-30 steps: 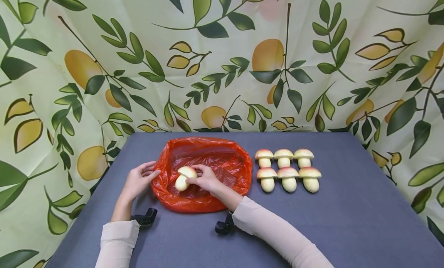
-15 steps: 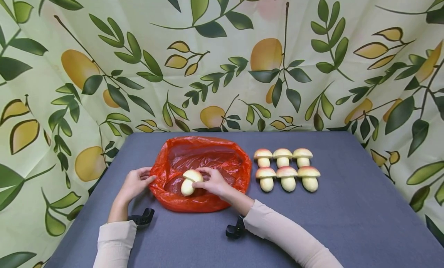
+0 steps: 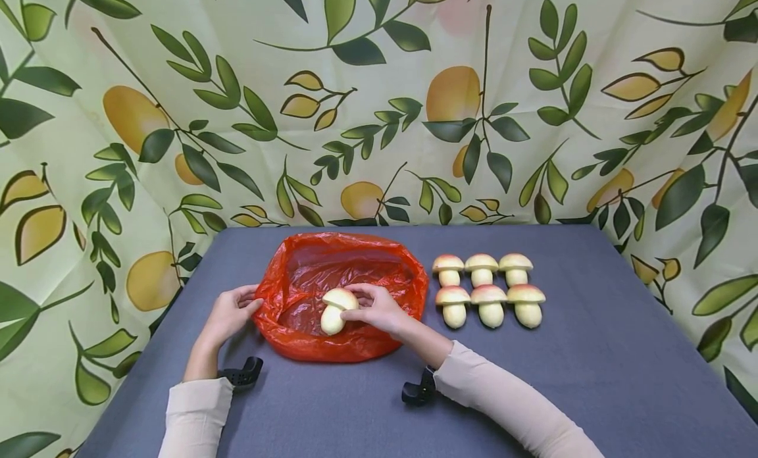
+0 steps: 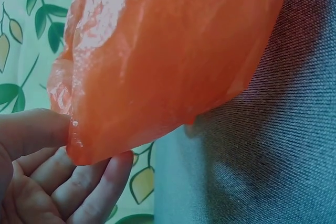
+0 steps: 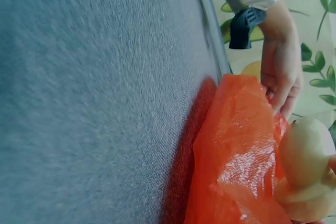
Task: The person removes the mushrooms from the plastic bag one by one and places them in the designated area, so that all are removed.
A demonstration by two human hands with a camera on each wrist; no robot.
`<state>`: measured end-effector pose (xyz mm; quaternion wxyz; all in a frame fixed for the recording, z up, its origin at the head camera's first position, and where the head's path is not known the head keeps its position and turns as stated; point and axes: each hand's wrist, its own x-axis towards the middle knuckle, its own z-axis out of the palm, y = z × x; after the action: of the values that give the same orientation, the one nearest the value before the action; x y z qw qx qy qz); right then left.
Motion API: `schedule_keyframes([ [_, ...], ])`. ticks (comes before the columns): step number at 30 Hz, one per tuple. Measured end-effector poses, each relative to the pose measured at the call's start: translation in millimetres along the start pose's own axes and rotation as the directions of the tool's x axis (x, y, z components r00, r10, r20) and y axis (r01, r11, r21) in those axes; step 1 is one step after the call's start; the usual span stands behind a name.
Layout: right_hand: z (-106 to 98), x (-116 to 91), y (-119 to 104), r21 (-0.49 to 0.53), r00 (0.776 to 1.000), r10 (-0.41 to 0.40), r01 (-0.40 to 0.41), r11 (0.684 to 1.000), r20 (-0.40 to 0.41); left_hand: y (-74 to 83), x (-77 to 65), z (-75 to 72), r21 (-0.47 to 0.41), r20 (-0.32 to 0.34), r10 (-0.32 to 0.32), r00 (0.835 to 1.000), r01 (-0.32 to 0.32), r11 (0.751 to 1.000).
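Note:
A red plastic bag lies with its mouth spread wide on the grey-blue table. At its left rim my left hand pinches the plastic; the left wrist view shows the thumb on one side of the bag and fingers behind it. My right hand holds a pale toy mushroom over the bag's opening, thumb in front and fingers behind. The mushroom's cap points up, its stem down and slightly left. Up close in the right wrist view, the mushroom appears beside the bag's edge.
Right of the bag, several similar mushrooms lie in two neat rows, caps toward the back. A leaf-and-fruit patterned cloth hangs behind the table. Black wrist cameras sit at both cuffs.
My right hand has moved to the right across the bag's opening, carrying the mushroom, which now stands more upright. My left hand stays at the bag's left rim.

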<state>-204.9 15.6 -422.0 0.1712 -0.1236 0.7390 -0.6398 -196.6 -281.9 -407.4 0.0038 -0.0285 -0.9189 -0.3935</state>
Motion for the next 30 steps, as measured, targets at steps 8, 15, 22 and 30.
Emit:
schedule_keyframes([
  [8,-16.8,-18.1,-2.0,0.02,0.998,-0.012,0.011,1.0,0.061,-0.6,-1.5,-2.2,-0.014,0.019,0.0,1.0,0.0,1.0],
  [15,-33.4,-34.0,-2.1,0.01,0.993,-0.056,0.056,0.998,0.105,-1.3,-0.9,-3.9,-0.009,0.017,0.009,1.0,-0.009,1.0],
  [22,-51.3,-46.4,-4.4,0.022,0.991,-0.053,0.05,0.998,0.122,-3.0,0.4,-2.8,-0.001,0.023,-0.003,1.0,0.003,1.0],
  [30,-70.2,-55.6,-0.3,-0.017,0.993,-0.05,0.052,0.998,0.107,-4.0,1.7,-2.1,0.007,0.013,0.011,1.0,-0.011,1.0],
])
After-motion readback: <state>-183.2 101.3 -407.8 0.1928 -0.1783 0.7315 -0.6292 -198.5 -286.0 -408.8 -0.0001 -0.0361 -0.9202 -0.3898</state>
